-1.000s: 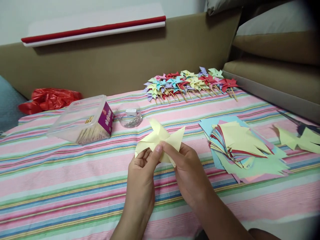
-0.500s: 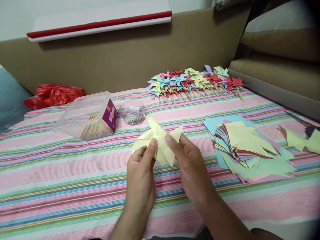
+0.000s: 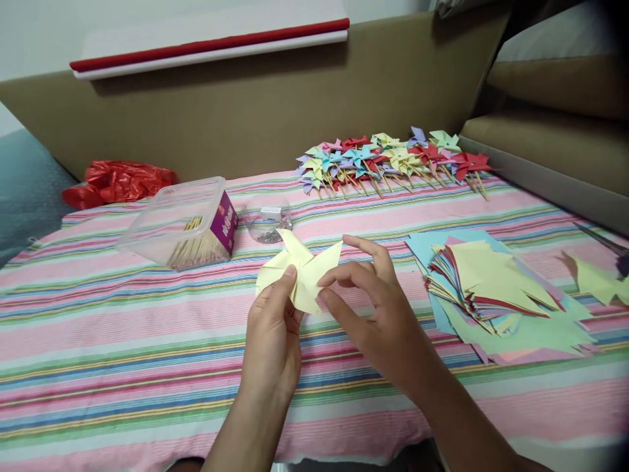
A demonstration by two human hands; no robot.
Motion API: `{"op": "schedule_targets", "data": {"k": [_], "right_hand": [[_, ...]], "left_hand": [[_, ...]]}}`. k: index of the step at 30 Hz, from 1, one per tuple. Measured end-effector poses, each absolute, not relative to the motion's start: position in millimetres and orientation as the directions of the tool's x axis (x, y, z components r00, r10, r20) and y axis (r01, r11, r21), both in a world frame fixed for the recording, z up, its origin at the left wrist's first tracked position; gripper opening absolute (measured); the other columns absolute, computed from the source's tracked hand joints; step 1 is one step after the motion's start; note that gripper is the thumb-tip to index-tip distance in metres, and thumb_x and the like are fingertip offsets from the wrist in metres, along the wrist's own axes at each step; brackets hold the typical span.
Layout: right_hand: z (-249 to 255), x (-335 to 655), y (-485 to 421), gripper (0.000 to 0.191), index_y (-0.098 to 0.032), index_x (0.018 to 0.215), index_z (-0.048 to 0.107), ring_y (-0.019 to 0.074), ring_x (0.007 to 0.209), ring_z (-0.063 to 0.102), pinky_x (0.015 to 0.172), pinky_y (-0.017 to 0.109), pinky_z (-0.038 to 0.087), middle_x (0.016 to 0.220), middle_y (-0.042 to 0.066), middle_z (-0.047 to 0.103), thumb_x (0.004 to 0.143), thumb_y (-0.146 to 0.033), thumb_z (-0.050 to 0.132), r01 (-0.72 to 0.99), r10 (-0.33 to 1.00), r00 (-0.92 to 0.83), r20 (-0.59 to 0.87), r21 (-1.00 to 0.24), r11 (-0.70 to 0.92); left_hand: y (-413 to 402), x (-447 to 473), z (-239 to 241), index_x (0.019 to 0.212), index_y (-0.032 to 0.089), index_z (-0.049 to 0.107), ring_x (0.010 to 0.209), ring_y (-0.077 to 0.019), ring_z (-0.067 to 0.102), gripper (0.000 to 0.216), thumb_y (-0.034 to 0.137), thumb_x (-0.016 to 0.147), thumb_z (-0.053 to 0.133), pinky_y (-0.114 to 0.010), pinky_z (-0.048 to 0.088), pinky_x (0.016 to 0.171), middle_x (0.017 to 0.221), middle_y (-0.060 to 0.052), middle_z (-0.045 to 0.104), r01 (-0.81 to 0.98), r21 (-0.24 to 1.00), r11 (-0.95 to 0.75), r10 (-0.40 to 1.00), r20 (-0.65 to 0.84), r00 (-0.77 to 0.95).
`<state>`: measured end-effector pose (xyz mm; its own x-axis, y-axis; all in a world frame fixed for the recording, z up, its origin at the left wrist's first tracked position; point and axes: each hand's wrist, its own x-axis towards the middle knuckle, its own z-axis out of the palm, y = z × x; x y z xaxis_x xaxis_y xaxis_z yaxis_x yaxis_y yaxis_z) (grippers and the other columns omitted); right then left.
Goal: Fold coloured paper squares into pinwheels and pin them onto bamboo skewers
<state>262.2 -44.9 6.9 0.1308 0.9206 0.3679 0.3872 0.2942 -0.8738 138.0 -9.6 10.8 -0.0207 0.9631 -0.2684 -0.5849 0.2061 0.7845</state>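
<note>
Between my hands is a pale yellow paper pinwheel (image 3: 310, 270) with its blades folded in towards the middle and no stick visible on it. My left hand (image 3: 276, 321) pinches it, thumb over the centre and fingers behind. To its right, my right hand (image 3: 369, 295) has its fingers apart, the tips close beside the pinwheel's right blade; whether they touch it I cannot tell. Just beyond the pinwheel sits a clear round container (image 3: 268, 223) of small metal pins, with a little white box in it. A clear plastic tub (image 3: 171, 216) with a purple label holds many short wooden sticks.
Finished pinwheels on sticks (image 3: 388, 160) lie in a row at the back. A stack of cut coloured paper (image 3: 506, 282) is at the right, with scissors (image 3: 602, 239) and yellow paper pieces (image 3: 597, 278) beyond. A red plastic bag (image 3: 120, 183) lies back left on the striped cloth (image 3: 122, 367).
My right hand has let go of the pinwheel's middle and moved slightly right, its fingers spreading. My left hand keeps its pinch. The view has shifted a little.
</note>
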Motion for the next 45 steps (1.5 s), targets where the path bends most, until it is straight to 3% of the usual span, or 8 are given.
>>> {"op": "schedule_targets", "data": {"k": [5,13,20,24,31,37,41,45], "right_hand": [[6,265,-42,0.014,-0.025,0.090,0.071,0.0257,0.143,0.039,0.108,0.042,0.048,0.131,0.010,0.053,0.094,-0.033,0.061,0.317,0.919,0.172,0.355,-0.903,0.289],[6,262,-42,0.014,-0.023,0.084,0.072,0.0290,0.137,0.049,0.105,0.043,0.050,0.139,0.009,0.050,0.089,-0.035,0.067,0.168,0.946,0.231,0.229,-0.967,0.193],[12,269,-45,0.011,-0.024,0.081,0.070,0.0286,0.145,0.039,0.110,0.044,0.046,0.143,0.007,0.052,0.090,-0.028,0.064,0.180,0.959,0.136,0.247,-0.958,0.221],[13,274,-47,0.008,-0.028,0.092,0.071,0.0263,0.148,0.033,0.113,0.044,0.041,0.146,0.004,0.048,0.090,-0.023,0.064,0.332,0.948,0.011,0.319,-0.895,0.297],[7,273,-47,0.015,-0.028,0.088,0.075,0.0195,0.105,0.064,0.101,0.043,0.049,0.156,0.002,0.034,0.088,-0.017,0.064,0.398,0.942,-0.020,0.334,-0.862,0.314],[8,275,-44,0.009,-0.027,0.087,0.077,0.0244,0.121,0.060,0.101,0.041,0.050,0.151,0.006,0.043,0.088,-0.023,0.070,0.373,0.942,0.018,0.336,-0.876,0.306],[8,277,-42,0.011,-0.029,0.088,0.078,0.0262,0.143,0.042,0.110,0.044,0.044,0.133,0.007,0.060,0.091,-0.030,0.067,0.367,0.935,0.074,0.348,-0.881,0.299],[9,279,-40,0.010,-0.028,0.086,0.077,0.0278,0.145,0.039,0.109,0.047,0.046,0.134,0.009,0.059,0.088,-0.036,0.072,0.306,0.937,0.168,0.308,-0.919,0.247]], "left_hand": [[-10,138,9,0.096,0.016,0.078,0.075,-0.0112,0.070,0.014,0.024,0.083,0.077,-0.018,0.056,0.062,0.093,-0.003,0.078,-0.579,0.783,0.229,0.962,-0.274,0.011],[-15,142,6,0.078,0.012,0.075,0.067,-0.0081,0.064,0.018,0.028,0.078,0.083,-0.016,0.051,0.063,0.076,-0.001,0.073,-0.503,0.845,0.184,0.976,-0.219,-0.011],[-14,139,9,0.087,0.013,0.076,0.071,-0.0097,0.065,0.018,0.028,0.078,0.082,-0.017,0.052,0.066,0.079,-0.001,0.073,-0.497,0.855,0.149,0.982,-0.186,-0.025],[-11,136,9,0.090,0.013,0.077,0.069,-0.0093,0.062,0.020,0.031,0.081,0.080,-0.017,0.050,0.063,0.078,-0.001,0.072,-0.488,0.859,0.155,0.984,-0.179,-0.003],[-10,134,8,0.084,0.013,0.077,0.072,-0.0112,0.064,0.019,0.030,0.078,0.082,-0.019,0.051,0.068,0.078,-0.002,0.073,-0.449,0.882,0.145,0.984,-0.174,-0.025],[-10,133,6,0.083,0.013,0.076,0.074,-0.0139,0.066,0.022,0.034,0.078,0.082,-0.022,0.051,0.069,0.076,-0.003,0.073,-0.426,0.893,0.144,0.985,-0.172,-0.029],[-11,134,7,0.082,0.014,0.077,0.070,-0.0122,0.065,0.020,0.032,0.077,0.083,-0.021,0.050,0.068,0.074,-0.002,0.072,-0.420,0.899,0.122,0.988,-0.149,-0.033],[-11,136,8,0.084,0.014,0.078,0.069,-0.0113,0.064,0.022,0.034,0.075,0.084,-0.020,0.050,0.067,0.074,-0.001,0.073,-0.429,0.896,0.112,0.989,-0.141,-0.036]]}}
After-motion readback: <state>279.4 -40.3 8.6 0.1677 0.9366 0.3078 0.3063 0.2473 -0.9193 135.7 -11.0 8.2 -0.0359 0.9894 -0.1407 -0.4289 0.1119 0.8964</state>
